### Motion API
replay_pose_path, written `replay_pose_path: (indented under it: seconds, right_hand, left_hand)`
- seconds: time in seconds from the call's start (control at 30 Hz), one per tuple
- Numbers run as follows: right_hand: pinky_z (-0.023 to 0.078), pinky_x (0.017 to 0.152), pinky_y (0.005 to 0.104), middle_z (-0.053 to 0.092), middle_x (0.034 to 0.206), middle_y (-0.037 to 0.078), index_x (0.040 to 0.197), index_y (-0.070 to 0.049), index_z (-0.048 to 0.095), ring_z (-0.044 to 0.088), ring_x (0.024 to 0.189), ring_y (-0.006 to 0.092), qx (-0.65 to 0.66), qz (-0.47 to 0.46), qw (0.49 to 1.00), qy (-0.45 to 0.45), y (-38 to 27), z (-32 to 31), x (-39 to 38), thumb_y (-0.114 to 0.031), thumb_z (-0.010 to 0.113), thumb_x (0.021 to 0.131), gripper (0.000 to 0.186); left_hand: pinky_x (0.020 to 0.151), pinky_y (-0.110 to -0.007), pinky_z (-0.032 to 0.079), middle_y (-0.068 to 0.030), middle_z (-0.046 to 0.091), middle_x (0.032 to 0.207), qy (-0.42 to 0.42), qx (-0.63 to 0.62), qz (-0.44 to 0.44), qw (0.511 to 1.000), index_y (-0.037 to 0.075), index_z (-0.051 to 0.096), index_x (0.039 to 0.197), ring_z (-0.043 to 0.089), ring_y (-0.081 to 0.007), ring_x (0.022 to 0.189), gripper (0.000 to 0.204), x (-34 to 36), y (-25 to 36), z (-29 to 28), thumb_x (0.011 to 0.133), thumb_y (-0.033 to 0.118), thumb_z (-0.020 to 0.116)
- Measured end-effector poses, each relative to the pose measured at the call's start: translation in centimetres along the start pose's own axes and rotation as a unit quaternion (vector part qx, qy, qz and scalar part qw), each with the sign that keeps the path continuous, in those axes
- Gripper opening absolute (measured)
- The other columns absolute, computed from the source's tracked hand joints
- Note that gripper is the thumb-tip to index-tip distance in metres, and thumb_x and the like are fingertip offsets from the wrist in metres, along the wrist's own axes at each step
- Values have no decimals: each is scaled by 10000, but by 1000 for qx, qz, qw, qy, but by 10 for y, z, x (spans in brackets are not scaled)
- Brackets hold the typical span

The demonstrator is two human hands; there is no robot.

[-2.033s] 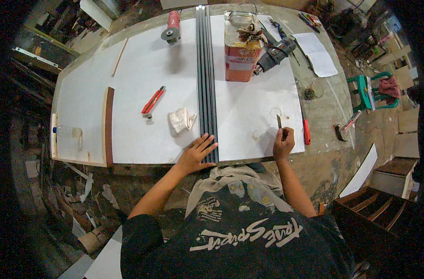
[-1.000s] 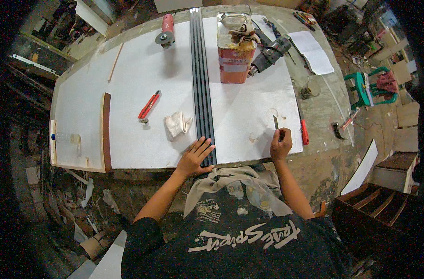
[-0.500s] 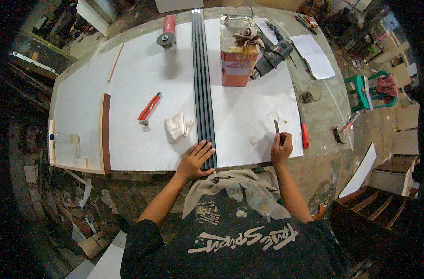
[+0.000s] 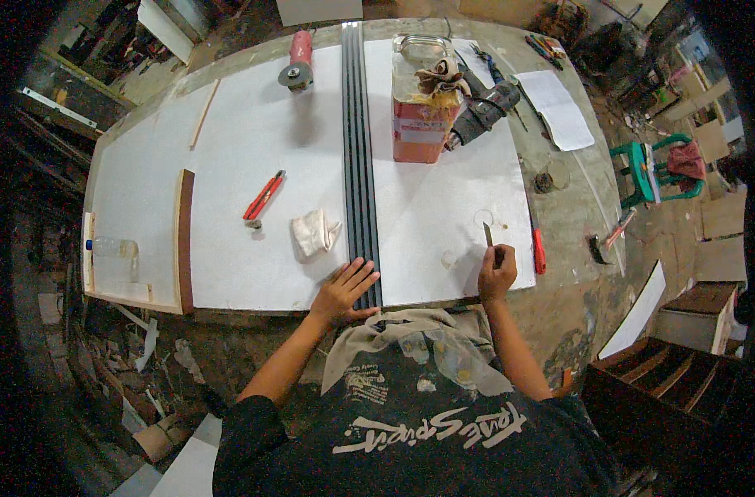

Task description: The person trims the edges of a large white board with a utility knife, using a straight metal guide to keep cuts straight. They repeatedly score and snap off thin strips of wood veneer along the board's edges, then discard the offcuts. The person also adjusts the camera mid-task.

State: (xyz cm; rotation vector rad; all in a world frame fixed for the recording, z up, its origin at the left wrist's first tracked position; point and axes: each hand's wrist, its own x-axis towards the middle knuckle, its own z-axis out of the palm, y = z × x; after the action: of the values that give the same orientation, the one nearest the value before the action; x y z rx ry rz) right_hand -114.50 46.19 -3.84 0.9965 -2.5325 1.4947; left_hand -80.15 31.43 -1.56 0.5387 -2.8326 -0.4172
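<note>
A long dark panel strip with lengthwise ribs point(image 4: 357, 157) runs from the far edge of the worktable to the near edge. On its near end my left hand point(image 4: 344, 290) lies flat, fingers extended across the ribs. My right hand point(image 4: 497, 275) is closed around a thin dark blade point(image 4: 488, 234), which points away from me above the white board point(image 4: 427, 265). Just beyond the blade, a faint ring-shaped mark shows on the board. A folded white cloth point(image 4: 314, 234) rests left of the strip, near my left hand. The lower part of the blade is hidden in my fingers.
Left of the strip are a red utility knife point(image 4: 264, 195) and an angle grinder point(image 4: 296, 70). A red-and-white can point(image 4: 420, 128) and heat gun point(image 4: 485, 112) stand farther right. A red-handled tool point(image 4: 539, 251) lies by the board's right edge, and a hammer point(image 4: 611, 238) farther right.
The whole view has shifted slightly, so everything appears a little lower. The blade in my right hand now leans a bit more to the left. My left hand stays on the strip.
</note>
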Motion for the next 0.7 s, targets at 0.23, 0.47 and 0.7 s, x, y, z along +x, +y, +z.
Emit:
replay_pose_path:
  seconds: [0.23,0.47,0.7]
  right_hand:
    - [473,630,318,594,774,60,956,-10,611,560,671,160,-15,-5,1000,2,-3,-1,0,-160,650,987,158]
    - [456,619,302,572,760,45,957,-8,610,529,663,138,17,4,1000,-2,-3,-1,0,-167,655,990,168]
    - [456,625,286,584,772,40,974,-5,610,530,673,122,34,25,999,-18,3,0,-1,-172,654,1000,174]
  left_hand:
    - [1199,-456,367,-94,501,1567,12,11,9,1000,127,567,1468,442,-306,1468,759,-1,-2,3,884,596,692]
    - [1195,-456,373,-91,501,1567,12,2,10,1000,135,577,1460,437,-309,1471,751,-2,-4,6,888,610,683]
    - [1193,-456,380,-89,519,1551,8,10,6,1000,140,596,1445,440,-307,1469,740,-1,-3,4,877,602,704]
